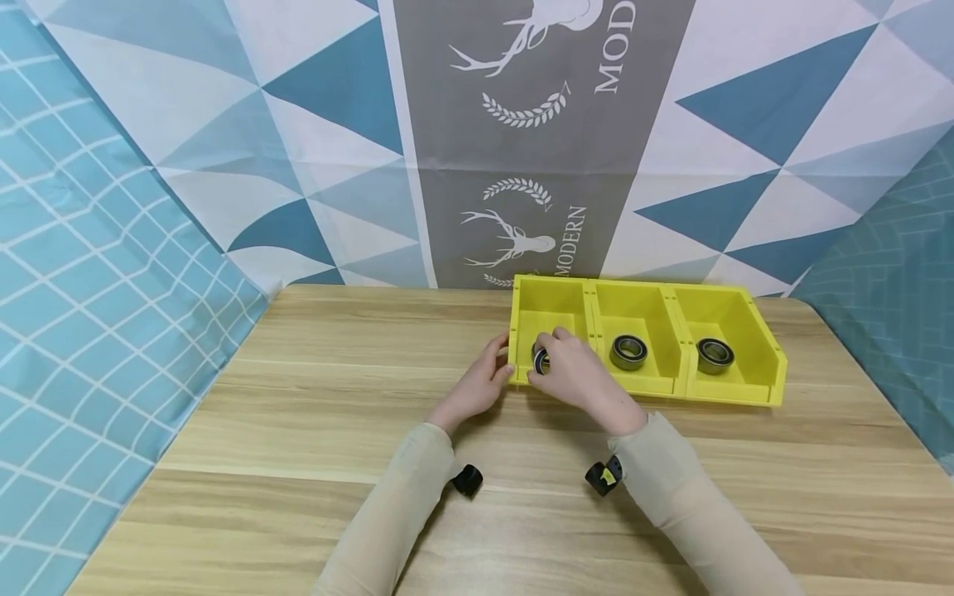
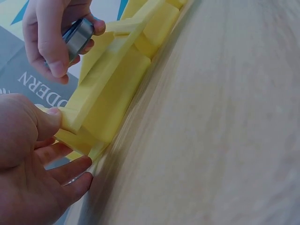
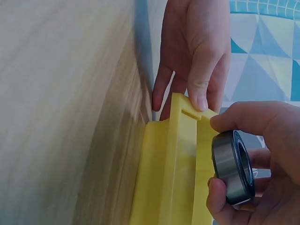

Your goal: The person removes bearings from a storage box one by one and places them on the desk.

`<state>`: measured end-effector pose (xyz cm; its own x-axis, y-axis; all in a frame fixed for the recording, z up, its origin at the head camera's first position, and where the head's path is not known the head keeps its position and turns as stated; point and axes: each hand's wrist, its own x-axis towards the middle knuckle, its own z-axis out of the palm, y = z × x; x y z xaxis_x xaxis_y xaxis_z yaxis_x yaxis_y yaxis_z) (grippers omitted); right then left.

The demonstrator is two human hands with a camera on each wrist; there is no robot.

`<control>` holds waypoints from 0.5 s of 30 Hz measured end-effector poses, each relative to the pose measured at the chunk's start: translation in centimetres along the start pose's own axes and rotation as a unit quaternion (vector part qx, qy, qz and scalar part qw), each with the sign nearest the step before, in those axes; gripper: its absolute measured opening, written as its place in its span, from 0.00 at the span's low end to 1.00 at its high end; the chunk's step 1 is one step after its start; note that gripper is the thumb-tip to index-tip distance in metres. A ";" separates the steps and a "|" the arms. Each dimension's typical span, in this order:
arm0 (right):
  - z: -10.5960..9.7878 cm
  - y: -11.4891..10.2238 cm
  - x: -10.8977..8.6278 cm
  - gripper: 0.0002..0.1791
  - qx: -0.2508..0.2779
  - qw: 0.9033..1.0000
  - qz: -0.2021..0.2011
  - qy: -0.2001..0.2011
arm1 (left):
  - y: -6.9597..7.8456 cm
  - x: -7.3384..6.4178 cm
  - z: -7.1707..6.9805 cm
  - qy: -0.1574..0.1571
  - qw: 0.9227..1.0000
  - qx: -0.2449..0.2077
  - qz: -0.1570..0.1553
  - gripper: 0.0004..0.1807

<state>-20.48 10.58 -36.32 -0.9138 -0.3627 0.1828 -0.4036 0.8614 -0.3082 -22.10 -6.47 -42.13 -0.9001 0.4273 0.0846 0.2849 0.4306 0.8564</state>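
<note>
A yellow three-compartment bin (image 1: pixel 734 319) stands on the wooden table. My left hand (image 1: pixel 477 387) holds its left end, the thumb on the front corner of the rim and the other fingers along the outer side. In my right hand (image 1: pixel 581 377), a ball bearing (image 3: pixel 229 164) with a steel outer ring and dark face is pinched between thumb and fingers. That hand is over the left compartment and hides much of it in the head view. Another bearing (image 1: pixel 628 352) lies flat in the middle compartment, and a third bearing (image 1: pixel 715 355) in the right one.
The wooden tabletop (image 1: pixel 313 414) extends to the left and in front of the bin. Behind the bin hangs a patterned cloth (image 1: pixel 514 149), with blue cloth (image 1: pixel 82 240) at the left side. A dark wrist camera (image 1: pixel 467 481) sits by the left sleeve.
</note>
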 end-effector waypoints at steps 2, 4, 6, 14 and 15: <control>0.0 -0.1 -0.2 0.21 0.000 1.000 -0.001 -0.004 | 0.0 0.0 0.0 -0.001 1.000 -0.002 -0.004 0.30; 0.0 -0.1 -0.3 0.21 0.001 1.000 0.000 -0.008 | 0.0 -0.1 0.0 0.000 1.000 -0.003 -0.004 0.30; 0.0 -0.2 -0.4 0.21 0.005 1.000 0.002 -0.011 | -0.1 -0.1 0.0 0.002 1.000 -0.004 -0.001 0.30; -0.6 -0.3 -1.2 0.22 0.006 1.000 0.019 -0.011 | -0.1 -0.1 0.0 0.004 1.000 0.003 0.001 0.30; -0.6 -0.3 -1.3 0.22 0.007 1.000 0.019 -0.008 | 0.0 -0.1 0.0 0.005 1.000 0.003 0.003 0.30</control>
<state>-19.17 11.01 -35.88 -0.9294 -0.3346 0.1558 -0.3682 0.8697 -0.3288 -22.07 -6.53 -42.16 -0.9011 0.4231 0.0951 0.2933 0.4333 0.8522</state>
